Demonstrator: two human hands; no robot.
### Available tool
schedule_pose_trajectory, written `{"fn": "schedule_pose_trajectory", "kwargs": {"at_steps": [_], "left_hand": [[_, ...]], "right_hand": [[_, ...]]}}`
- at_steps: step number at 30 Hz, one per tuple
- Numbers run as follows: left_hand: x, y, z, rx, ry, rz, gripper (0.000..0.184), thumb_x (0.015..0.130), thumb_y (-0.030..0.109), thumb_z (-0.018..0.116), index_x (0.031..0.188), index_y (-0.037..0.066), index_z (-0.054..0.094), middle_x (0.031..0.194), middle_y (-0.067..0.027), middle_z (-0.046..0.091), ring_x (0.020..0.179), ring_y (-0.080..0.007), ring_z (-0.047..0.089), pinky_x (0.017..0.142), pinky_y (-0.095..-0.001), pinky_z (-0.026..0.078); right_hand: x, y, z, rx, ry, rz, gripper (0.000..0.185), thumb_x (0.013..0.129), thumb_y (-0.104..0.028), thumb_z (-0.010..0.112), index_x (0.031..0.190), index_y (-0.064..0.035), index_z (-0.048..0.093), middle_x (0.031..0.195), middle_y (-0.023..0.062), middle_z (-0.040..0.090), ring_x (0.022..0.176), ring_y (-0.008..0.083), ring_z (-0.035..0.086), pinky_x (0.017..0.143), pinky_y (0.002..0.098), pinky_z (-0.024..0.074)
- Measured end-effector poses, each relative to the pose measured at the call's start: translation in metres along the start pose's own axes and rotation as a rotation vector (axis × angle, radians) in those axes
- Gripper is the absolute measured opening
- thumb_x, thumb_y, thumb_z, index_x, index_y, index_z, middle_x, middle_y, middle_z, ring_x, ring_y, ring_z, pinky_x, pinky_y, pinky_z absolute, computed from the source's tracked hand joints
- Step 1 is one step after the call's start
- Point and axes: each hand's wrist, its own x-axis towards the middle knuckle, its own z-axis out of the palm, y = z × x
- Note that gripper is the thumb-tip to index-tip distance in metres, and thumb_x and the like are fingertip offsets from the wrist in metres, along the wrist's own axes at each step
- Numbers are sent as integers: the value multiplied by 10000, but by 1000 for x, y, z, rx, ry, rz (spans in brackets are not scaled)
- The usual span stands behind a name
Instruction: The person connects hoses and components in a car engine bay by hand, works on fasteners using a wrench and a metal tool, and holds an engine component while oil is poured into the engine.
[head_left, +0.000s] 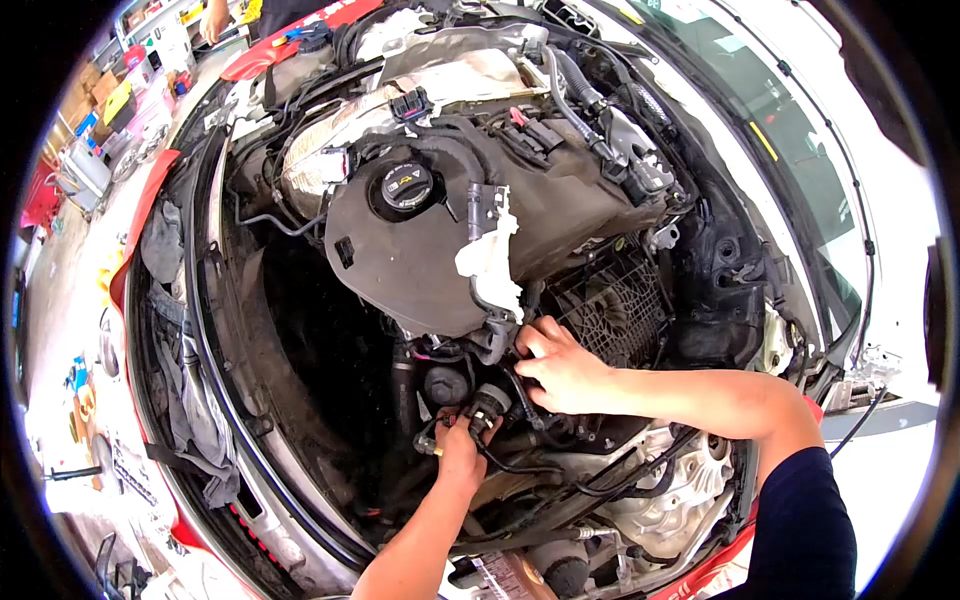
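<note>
- Gripping a black hose fitting (489, 401), the left hand (462, 450) is holding its thumb and fingers narrow around the lower part.
- The fitting's long axis is slanting slightly, its wide round end pointing up and a little right, past the left fingertips.
- The fitting is lying between the left thumb and fingers, just to the left of and slightly below the right fingertips.
- The right hand (560, 368) is bending its fingers beside a thin black hose (522, 400); I cannot tell whether they are pinching anything, as the tips are partly hidden.
- A round black cap (445, 385) is sitting just above the left thumb, and a small angled connector (426, 442) is sticking out to its left.
- A plastic engine cover (400, 270) is spreading above both hands' fingers, its oil filler cap (408, 188) sitting well apart from them.
</note>
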Motion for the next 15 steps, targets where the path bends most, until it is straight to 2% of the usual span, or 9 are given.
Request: {"fn": "schedule_pose_trajectory", "kwargs": {"at_steps": [1, 3, 5, 6, 7, 9, 10, 12, 15], "left_hand": [[0, 0, -2, -9, 7, -17, 257, 949, 26, 384, 1203, 67, 394, 1145, -97, 523, 1007, -238, 575, 831, -400, 573], [4, 1, -3, -19, 0, -31, 256, 949, 28, 386, 1203, 64, 391, 1143, -104, 520, 1000, -244, 575, 812, -392, 582], [3, -1, -3, -27, 58, -49, 253, 947, 33, 404, 1198, 58, 391, 1132, -123, 518, 981, -253, 579, 786, -382, 593], [0, 1, 3, -31, 160, -89, 261, 947, 41, 418, 1205, 51, 386, 1121, -138, 518, 960, -256, 585, 790, -383, 596], [-2, 3, 2, 28, 105, -81, 261, 959, 59, 413, 1219, 47, 390, 1126, -137, 516, 955, -256, 585, 803, -387, 595], [0, 2, 0, -1, 60, -57, 252, 972, 79, 405, 1221, 39, 399, 1131, -134, 514, 960, -255, 578, 819, -394, 589], [2, 0, -3, -33, 55, -54, 250, 977, 87, 406, 1222, 38, 410, 1135, -132, 515, 976, -254, 570, 833, -398, 584], [7, -2, -5, -23, 27, -55, 256, 976, 83, 407, 1229, 39, 407, 1150, -133, 508, 986, -256, 568, 833, -402, 585], [8, -3, -6, -38, 44, -52, 303, 972, 73, 407, 1272, 58, 364, 1209, -138, 470, 1015, -264, 559, 826, -416, 590]], "right_hand": [[-1, -2, -16, -62, -61, -63, 189, 754, -163, 655, 877, -21, 677, 1088, 173, 510, 1036, 316, 478, 894, 433, 451], [20, -40, -108, 117, -462, 246, 182, 811, -193, 623, 870, -29, 676, 1010, 183, 546, 997, 305, 542, 883, 416, 467], [45, -46, -157, 150, 264, 122, 247, 844, -255, 612, 955, -37, 650, 920, 178, 580, 925, 281, 605, 857, 404, 491], [81, -26, -158, -195, 745, 17, 406, 842, -329, 626, 1093, -12, 582, 913, 179, 588, 894, 301, 628, 797, 393, 517], [114, -14, -170, -414, 876, 62, 573, 845, -401, 629, 1207, 21, 490, 935, 183, 600, 852, 320, 632, 766, 406, 521], [159, -22, -200, -69, 206, 591, 906, 764, -497, 700, 1350, 72, 308, 1183, 291, 553, 1121, 376, 556, 934, 428, 473], [189, 7, -178, -101, 128, 591, 907, 737, -451, 723, 1324, 108, 315, 1175, 314, 557, 1061, 378, 595, 904, 423, 496], [185, -2, -169, -104, 117, 567, 696, 751, -204, 650, 1281, 126, 344, 1081, 290, 598, 988, 387, 620, 874, 418, 502], [164, -5, -168, 37, 351, 477, 645, 733, -127, 623, 1291, 72, 370, 1044, 288, 601, 940, 384, 628, 848, 431, 499]]}}
